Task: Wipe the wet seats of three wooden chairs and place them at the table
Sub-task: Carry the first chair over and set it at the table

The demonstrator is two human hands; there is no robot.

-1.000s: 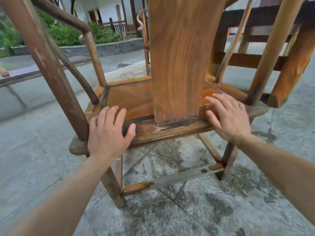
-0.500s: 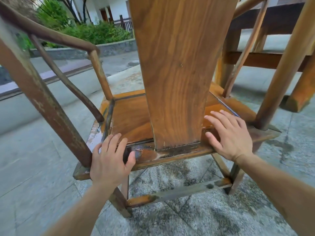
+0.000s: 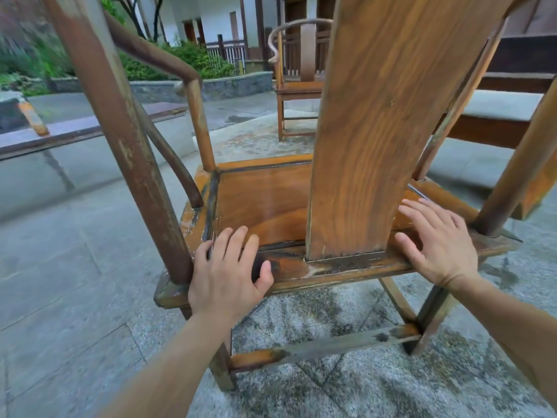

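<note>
I am behind a wooden armchair (image 3: 265, 194) that stands on wet paving. Its orange seat shines with wet patches. The broad back splat (image 3: 376, 116) rises between my hands. My left hand (image 3: 226, 273) is on the rear seat rail left of the splat, beside the rear post, with its fingers over the top and its thumb on the rail's back face. My right hand (image 3: 437, 239) lies over the same rail right of the splat, fingers spread onto the seat. A second wooden armchair (image 3: 298, 82) stands farther off, facing away.
A wooden table leg (image 3: 539, 188) and a dark rail (image 3: 488, 131) are close behind the chair's right side. A low stone bench (image 3: 90, 128) runs along the left. A stone planter wall (image 3: 229, 86) with shrubs lies beyond. Grey paving (image 3: 60, 267) stretches out at left.
The chair and both hands have dropped lower in my view, and the table leg has slid right. The second chair has come into sight. My hands have kept their places on the rail.
</note>
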